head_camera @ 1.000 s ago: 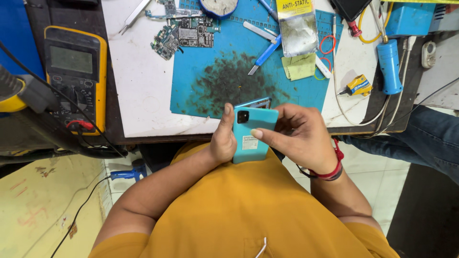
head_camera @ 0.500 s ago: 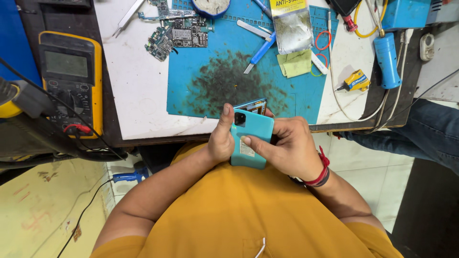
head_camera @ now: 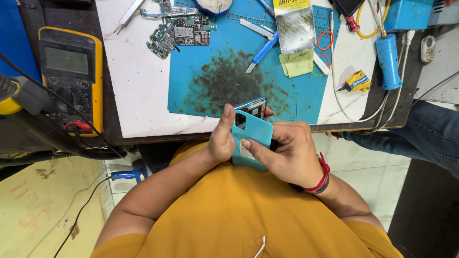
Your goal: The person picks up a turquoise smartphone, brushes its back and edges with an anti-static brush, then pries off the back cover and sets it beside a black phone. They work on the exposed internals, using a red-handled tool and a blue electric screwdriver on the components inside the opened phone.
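Observation:
I hold a phone against my chest at the desk's front edge, with both hands on it. Its teal back cover [head_camera: 253, 138] faces up. The phone's body [head_camera: 255, 107] sticks out past the cover's far edge and shows inner parts. My left hand [head_camera: 221, 138] grips the left side, its thumb pointing up along the cover's edge. My right hand [head_camera: 289, 153], with a red band at the wrist, wraps the right side, and its thumb presses on the cover's lower middle.
A blue work mat [head_camera: 229, 76] with a dark stain lies on the white desk. On it are circuit boards [head_camera: 179, 33], a blue-handled tool [head_camera: 260, 50], a silver bag [head_camera: 296, 26] and a yellow cloth [head_camera: 297, 63]. A yellow multimeter [head_camera: 71, 71] sits left. A person's jeans-clad leg [head_camera: 420, 134] is right.
The teal cover has slid toward me off the phone's body, so more of the inner frame shows at its far edge. My right thumb moved down the cover.

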The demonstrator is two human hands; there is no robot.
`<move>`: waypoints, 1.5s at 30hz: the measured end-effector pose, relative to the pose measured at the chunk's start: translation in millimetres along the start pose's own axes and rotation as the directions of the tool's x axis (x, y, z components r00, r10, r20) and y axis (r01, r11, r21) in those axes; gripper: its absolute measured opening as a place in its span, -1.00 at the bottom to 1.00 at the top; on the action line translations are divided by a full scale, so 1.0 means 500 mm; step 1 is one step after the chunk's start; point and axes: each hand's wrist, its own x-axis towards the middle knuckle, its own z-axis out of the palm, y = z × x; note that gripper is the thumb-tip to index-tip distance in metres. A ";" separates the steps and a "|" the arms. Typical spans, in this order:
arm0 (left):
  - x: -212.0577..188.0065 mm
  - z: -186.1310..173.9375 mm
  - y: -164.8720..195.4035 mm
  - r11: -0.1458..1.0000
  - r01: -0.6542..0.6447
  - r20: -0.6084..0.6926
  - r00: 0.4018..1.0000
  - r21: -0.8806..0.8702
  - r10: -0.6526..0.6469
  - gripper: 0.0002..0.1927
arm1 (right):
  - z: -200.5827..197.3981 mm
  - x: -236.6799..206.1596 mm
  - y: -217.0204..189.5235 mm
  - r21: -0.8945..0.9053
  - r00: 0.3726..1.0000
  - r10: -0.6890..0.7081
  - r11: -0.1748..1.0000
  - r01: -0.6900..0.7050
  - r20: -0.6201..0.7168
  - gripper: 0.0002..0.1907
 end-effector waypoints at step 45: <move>0.007 -0.023 0.018 0.955 0.128 -0.028 0.990 -0.269 -0.140 -0.14 | 0.004 0.014 -0.049 -0.027 0.997 -0.072 0.997 0.071 -0.029 -0.88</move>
